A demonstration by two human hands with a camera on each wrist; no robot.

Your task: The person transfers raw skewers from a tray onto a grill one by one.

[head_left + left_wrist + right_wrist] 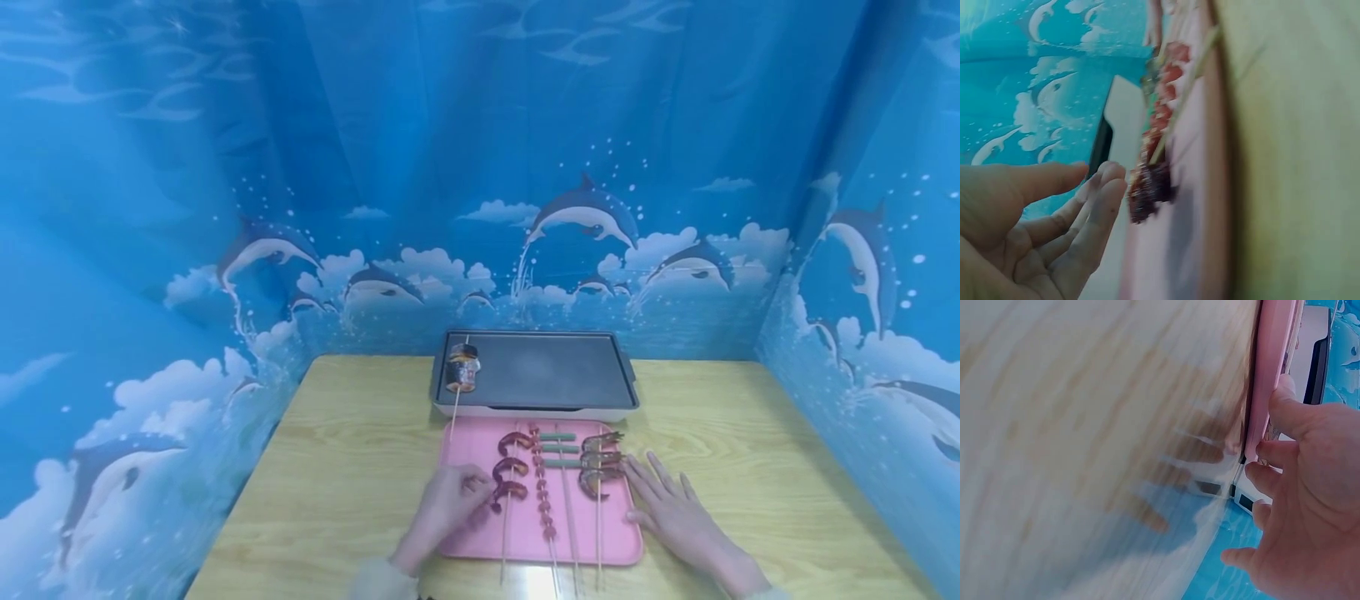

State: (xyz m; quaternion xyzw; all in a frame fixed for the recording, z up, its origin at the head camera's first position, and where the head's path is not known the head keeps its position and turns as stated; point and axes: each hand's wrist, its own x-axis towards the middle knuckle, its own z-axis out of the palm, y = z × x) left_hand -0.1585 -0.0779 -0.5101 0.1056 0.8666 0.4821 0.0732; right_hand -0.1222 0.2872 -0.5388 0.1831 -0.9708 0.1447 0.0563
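My left hand (452,502) hovers at the left side of the pink tray (472,542), beside a skewer of dark red, glossy curled pieces (512,490). In the left wrist view its thumb and fingers (1099,231) are loosely bent, with nothing between them, close to the dark glazed piece (1150,190). My right hand (678,512) is spread at the tray's right edge, its thumb near the pink rim (1266,381). To the right of the dark pieces lie skewers of small red pieces (542,483), green sticks (561,450) and shrimp (600,460).
Behind the tray stands a flat black electric griddle (547,371). A skewer with chunky silver-skinned fish pieces (462,368) lies at its left end, the stick reaching over the tray. Blue dolphin-print curtains (450,167) surround the wooden table (300,500).
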